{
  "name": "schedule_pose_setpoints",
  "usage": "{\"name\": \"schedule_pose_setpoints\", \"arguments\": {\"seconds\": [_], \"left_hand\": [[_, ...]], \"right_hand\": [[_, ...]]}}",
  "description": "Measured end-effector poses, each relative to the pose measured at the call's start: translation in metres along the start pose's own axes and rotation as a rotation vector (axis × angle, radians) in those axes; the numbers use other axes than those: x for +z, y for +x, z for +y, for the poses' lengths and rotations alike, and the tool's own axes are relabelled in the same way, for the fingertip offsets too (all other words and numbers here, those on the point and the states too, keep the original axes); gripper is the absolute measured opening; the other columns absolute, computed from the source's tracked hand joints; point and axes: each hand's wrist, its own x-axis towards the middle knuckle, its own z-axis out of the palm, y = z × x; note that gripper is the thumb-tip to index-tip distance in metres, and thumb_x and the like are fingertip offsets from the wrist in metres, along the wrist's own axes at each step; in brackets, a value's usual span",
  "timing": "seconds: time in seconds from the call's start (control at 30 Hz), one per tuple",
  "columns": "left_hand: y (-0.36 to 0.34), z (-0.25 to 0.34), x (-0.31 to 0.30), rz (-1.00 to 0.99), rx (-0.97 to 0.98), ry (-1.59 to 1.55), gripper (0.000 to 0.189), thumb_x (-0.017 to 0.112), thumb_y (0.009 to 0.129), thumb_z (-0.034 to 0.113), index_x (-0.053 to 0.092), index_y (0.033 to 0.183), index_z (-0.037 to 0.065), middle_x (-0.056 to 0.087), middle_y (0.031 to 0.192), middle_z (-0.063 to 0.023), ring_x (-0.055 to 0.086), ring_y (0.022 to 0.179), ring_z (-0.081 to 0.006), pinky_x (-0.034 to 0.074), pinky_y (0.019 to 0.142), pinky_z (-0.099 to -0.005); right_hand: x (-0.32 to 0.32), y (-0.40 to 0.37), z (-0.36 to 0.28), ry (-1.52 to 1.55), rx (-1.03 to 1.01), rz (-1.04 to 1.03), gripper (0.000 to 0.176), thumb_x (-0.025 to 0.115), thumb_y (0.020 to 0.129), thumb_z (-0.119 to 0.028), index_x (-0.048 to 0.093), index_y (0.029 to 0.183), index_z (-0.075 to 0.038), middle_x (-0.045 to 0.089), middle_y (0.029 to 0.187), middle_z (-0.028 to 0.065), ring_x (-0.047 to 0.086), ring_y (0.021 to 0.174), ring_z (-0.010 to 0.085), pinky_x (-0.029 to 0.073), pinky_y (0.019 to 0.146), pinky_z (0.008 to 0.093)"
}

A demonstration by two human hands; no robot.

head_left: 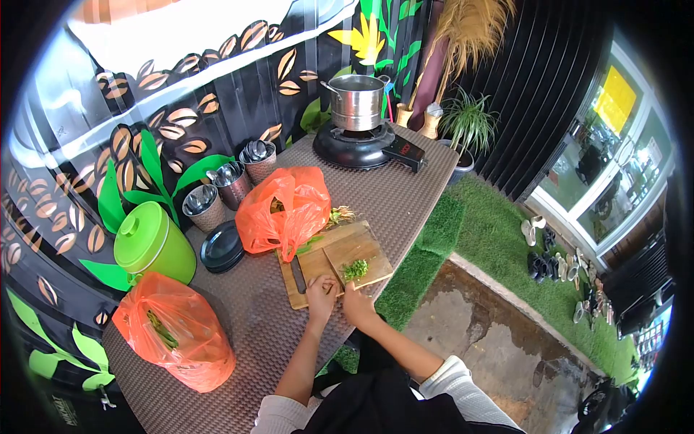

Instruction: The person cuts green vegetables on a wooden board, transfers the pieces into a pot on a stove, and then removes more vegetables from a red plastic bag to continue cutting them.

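A wooden cutting board lies at the table's near edge, with a small heap of chopped green herbs on its right half. My right hand is closed at the board's near edge, around what looks like a knife; its thin blade points away across the board and its handle is hidden. My left hand rests by the board's near left part, fingers curled together; whatever they hold is too small to tell. Greens with pale stems lie behind the board, beside an orange plastic bag.
A steel pot stands on a black portable stove at the far end. Along the wall are cutlery cups, dark plates and a green lidded bucket. Another orange bag sits at the left.
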Motion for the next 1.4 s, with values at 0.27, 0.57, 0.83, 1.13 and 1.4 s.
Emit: {"name": "schedule_pose_setpoints", "arguments": {"seconds": [0.27,0.57,0.83,1.13,1.4], "left_hand": [[-0.002,0.003,-0.001,0.001,-0.117,-0.090,0.011,0.071,0.073,-0.002,0.065,0.082,0.000,0.064,0.077,-0.0104,0.061,0.075,-0.0216,0.049,0.071,-0.0321],[-0.010,0.003,-0.001,0.023,0.203,0.161,0.014,0.067,0.077,0.003,0.065,0.091,0.002,0.064,0.082,-0.0088,0.057,0.085,-0.0288,0.047,0.077,-0.0387],[-0.010,0.011,-0.004,0.018,0.245,0.201,0.033,0.065,0.078,0.003,0.062,0.111,0.004,0.063,0.081,-0.0103,0.057,0.086,-0.0306,0.046,0.080,-0.0400],[0.000,-0.001,-0.004,-0.052,0.055,0.132,0.035,0.069,0.074,0.003,0.062,0.109,0.004,0.066,0.085,-0.0106,0.061,0.082,-0.0263,0.050,0.074,-0.0366],[0.003,-0.004,0.000,0.013,-0.058,-0.020,0.030,0.072,0.069,0.001,0.061,0.097,-0.001,0.067,0.075,-0.0080,0.058,0.061,-0.0152,0.048,0.061,-0.0278]], "right_hand": [[-0.012,0.019,0.010,-0.038,-0.121,-0.072,0.024,0.051,0.088,-0.011,0.041,0.106,0.002,0.066,0.091,0.0276,0.068,0.085,0.0405,0.056,0.072,0.0474],[-0.027,0.020,-0.002,0.107,-0.001,-0.117,0.026,0.052,0.090,-0.014,0.041,0.107,0.001,0.066,0.092,0.0286,0.067,0.085,0.0408,0.055,0.072,0.0468],[-0.005,-0.004,-0.004,0.009,-0.051,0.004,0.027,0.052,0.091,-0.017,0.042,0.105,0.003,0.066,0.089,0.0281,0.067,0.084,0.0421,0.055,0.071,0.0481],[-0.032,0.019,0.008,0.053,-0.084,-0.168,0.025,0.051,0.087,-0.010,0.043,0.107,0.003,0.065,0.091,0.0294,0.067,0.087,0.0411,0.055,0.073,0.0485],[-0.001,0.001,-0.006,-0.012,-0.014,-0.002,0.019,0.044,0.091,-0.012,0.043,0.104,0.001,0.065,0.091,0.0285,0.067,0.088,0.0412,0.055,0.074,0.0490]]}}
